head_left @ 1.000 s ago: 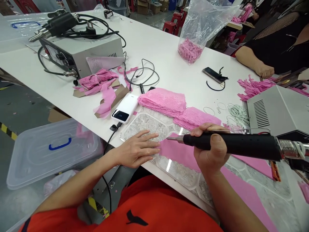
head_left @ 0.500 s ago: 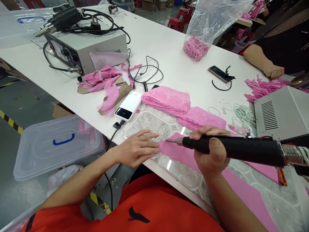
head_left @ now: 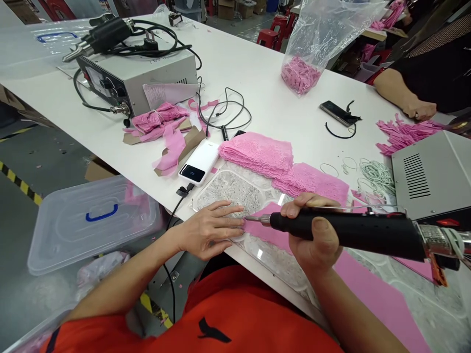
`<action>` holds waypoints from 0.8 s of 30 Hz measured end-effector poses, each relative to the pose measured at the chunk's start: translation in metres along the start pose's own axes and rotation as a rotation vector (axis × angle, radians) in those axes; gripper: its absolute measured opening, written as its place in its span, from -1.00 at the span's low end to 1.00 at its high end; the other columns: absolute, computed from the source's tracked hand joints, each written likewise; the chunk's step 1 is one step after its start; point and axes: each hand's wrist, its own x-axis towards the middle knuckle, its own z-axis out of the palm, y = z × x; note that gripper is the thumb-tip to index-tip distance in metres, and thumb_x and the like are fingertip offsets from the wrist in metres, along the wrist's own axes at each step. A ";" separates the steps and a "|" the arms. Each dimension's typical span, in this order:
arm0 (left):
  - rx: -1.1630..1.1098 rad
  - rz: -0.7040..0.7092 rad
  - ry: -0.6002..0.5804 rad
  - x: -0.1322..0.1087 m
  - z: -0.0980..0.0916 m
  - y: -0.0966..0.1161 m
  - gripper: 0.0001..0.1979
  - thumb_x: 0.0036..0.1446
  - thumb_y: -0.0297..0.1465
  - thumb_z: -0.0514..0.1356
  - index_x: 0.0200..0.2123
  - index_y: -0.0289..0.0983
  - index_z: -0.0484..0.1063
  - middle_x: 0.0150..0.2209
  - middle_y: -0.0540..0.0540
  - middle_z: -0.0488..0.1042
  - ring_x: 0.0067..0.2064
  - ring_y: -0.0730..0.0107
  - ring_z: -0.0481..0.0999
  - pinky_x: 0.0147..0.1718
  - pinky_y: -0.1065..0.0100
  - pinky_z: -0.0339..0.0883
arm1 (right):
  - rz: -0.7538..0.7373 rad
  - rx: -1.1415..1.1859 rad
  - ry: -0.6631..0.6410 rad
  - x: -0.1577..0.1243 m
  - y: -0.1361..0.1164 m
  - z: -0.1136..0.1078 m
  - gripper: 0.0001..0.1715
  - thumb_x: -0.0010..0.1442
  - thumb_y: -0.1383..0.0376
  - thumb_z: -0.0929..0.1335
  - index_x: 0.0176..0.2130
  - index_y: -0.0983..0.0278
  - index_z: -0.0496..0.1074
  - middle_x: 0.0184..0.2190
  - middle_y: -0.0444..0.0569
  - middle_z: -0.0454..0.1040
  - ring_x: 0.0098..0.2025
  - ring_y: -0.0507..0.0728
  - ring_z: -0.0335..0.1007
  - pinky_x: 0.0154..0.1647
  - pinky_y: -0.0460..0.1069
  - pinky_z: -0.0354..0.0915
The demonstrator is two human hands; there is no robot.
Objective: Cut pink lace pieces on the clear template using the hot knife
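Observation:
My right hand (head_left: 316, 235) is wrapped around a black handheld ultrasonic welder (head_left: 353, 230), which lies nearly level. Its thin metal tip (head_left: 257, 219) points left and meets the left end of a pink fabric strip (head_left: 270, 235), close to my left fingertips. My left hand (head_left: 211, 228) lies flat with fingers stretched out, the fingertips at that end of the strip. Beneath the strip is a clear, patterned plastic mat (head_left: 230, 189). The strip passes under my right hand and forearm and widens toward the lower right. Folded pink lace pieces (head_left: 257, 152) are stacked just behind it.
A white power bank (head_left: 200, 162) with cables stands left of the lace. Grey machine boxes (head_left: 147, 73) sit at back left and right. A phone (head_left: 336, 113), a bag of pink scraps (head_left: 300, 76) and a co-worker's hand (head_left: 419, 109) are farther back. A lidded plastic bin (head_left: 95, 220) is below left.
The welder's tip has slid left along the pink strip toward my left fingertips, and my right hand has moved with it. My left hand stays nearly in place. The view has shifted slightly.

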 end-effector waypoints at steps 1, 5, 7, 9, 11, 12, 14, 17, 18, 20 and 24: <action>0.006 -0.003 -0.003 0.000 0.000 0.000 -0.71 0.22 -0.40 0.13 0.00 -0.25 0.46 0.02 -0.12 0.56 0.28 0.14 0.31 0.27 0.07 0.15 | -0.001 -0.009 -0.005 0.000 0.001 0.000 -0.83 0.10 0.19 0.40 -0.29 0.20 0.43 -0.35 -0.13 0.38 -0.46 -0.01 0.35 -0.38 0.00 0.39; 0.019 -0.010 -0.019 0.001 0.000 0.001 -0.71 0.23 -0.40 0.13 0.00 -0.27 0.45 0.03 -0.13 0.56 0.28 0.13 0.31 0.27 0.08 0.14 | -0.003 -0.033 -0.012 0.000 0.002 0.000 -0.83 0.10 0.18 0.40 -0.29 0.20 0.42 -0.35 -0.14 0.37 -0.47 -0.01 0.34 -0.38 0.01 0.38; 0.023 -0.019 -0.028 0.001 0.000 0.002 -0.71 0.23 -0.40 0.13 0.00 -0.26 0.46 0.02 -0.12 0.56 0.29 0.13 0.30 0.27 0.08 0.15 | 0.000 -0.027 -0.017 0.000 0.002 0.001 -0.83 0.11 0.18 0.39 -0.29 0.20 0.41 -0.35 -0.14 0.37 -0.46 -0.02 0.35 -0.38 0.00 0.38; 0.025 -0.029 -0.038 0.001 0.000 0.002 -0.71 0.23 -0.39 0.12 0.00 -0.24 0.46 0.02 -0.11 0.56 0.29 0.15 0.30 0.27 0.07 0.15 | -0.001 -0.018 -0.023 -0.001 0.001 0.002 -0.84 0.12 0.19 0.39 -0.28 0.20 0.41 -0.35 -0.14 0.37 -0.46 -0.01 0.35 -0.39 -0.01 0.38; 0.025 -0.033 -0.044 0.001 -0.001 0.001 -0.71 0.23 -0.39 0.12 0.01 -0.23 0.46 0.02 -0.11 0.56 0.30 0.15 0.29 0.27 0.07 0.15 | -0.011 -0.017 -0.027 -0.001 0.001 0.002 -0.85 0.13 0.19 0.38 -0.27 0.20 0.41 -0.34 -0.15 0.37 -0.45 -0.02 0.36 -0.38 -0.01 0.38; 0.024 -0.033 -0.046 0.001 -0.001 0.001 -0.70 0.23 -0.40 0.12 0.01 -0.23 0.46 0.03 -0.11 0.56 0.30 0.15 0.28 0.27 0.07 0.15 | -0.017 -0.022 -0.028 -0.001 0.001 0.002 -0.85 0.14 0.20 0.38 -0.28 0.20 0.40 -0.34 -0.15 0.37 -0.45 -0.02 0.36 -0.38 -0.01 0.38; 0.020 -0.028 -0.045 0.002 -0.002 0.001 -0.69 0.22 -0.42 0.13 0.03 -0.24 0.45 0.03 -0.12 0.55 0.31 0.14 0.27 0.26 0.06 0.16 | -0.024 -0.034 -0.038 -0.002 0.003 0.002 -0.88 0.16 0.21 0.37 -0.28 0.20 0.38 -0.35 -0.16 0.38 -0.44 -0.01 0.37 -0.37 0.00 0.38; 0.012 -0.017 -0.050 0.003 -0.004 0.001 -0.66 0.21 -0.47 0.13 0.06 -0.26 0.42 0.05 -0.13 0.54 0.32 0.12 0.24 0.26 0.03 0.17 | -0.020 -0.030 -0.057 -0.005 0.005 0.003 -0.91 0.19 0.23 0.35 -0.27 0.19 0.36 -0.33 -0.15 0.39 -0.42 0.00 0.38 -0.33 0.02 0.39; 0.016 -0.016 -0.056 0.003 -0.005 0.001 -0.65 0.21 -0.48 0.13 0.07 -0.26 0.41 0.07 -0.14 0.53 0.33 0.11 0.23 0.26 0.02 0.16 | -0.016 -0.022 -0.060 -0.005 0.006 0.004 -0.90 0.19 0.24 0.35 -0.26 0.19 0.36 -0.33 -0.15 0.39 -0.42 0.00 0.39 -0.33 0.02 0.38; 0.036 -0.011 -0.074 0.003 -0.006 0.000 -0.61 0.20 -0.50 0.13 0.11 -0.26 0.39 0.11 -0.15 0.49 0.34 0.10 0.21 0.26 0.00 0.16 | -0.018 -0.003 -0.041 -0.002 0.004 0.004 -0.88 0.18 0.23 0.36 -0.24 0.19 0.37 -0.32 -0.15 0.39 -0.43 -0.01 0.39 -0.34 0.01 0.38; 0.046 0.016 -0.091 0.003 -0.008 -0.007 -0.54 0.20 -0.51 0.13 0.17 -0.19 0.34 0.15 -0.12 0.46 0.34 0.10 0.21 0.25 -0.01 0.18 | -0.059 -0.017 0.078 0.012 -0.019 -0.012 -0.81 0.12 0.16 0.36 -0.27 0.20 0.38 -0.34 -0.14 0.40 -0.49 -0.02 0.35 -0.43 -0.01 0.36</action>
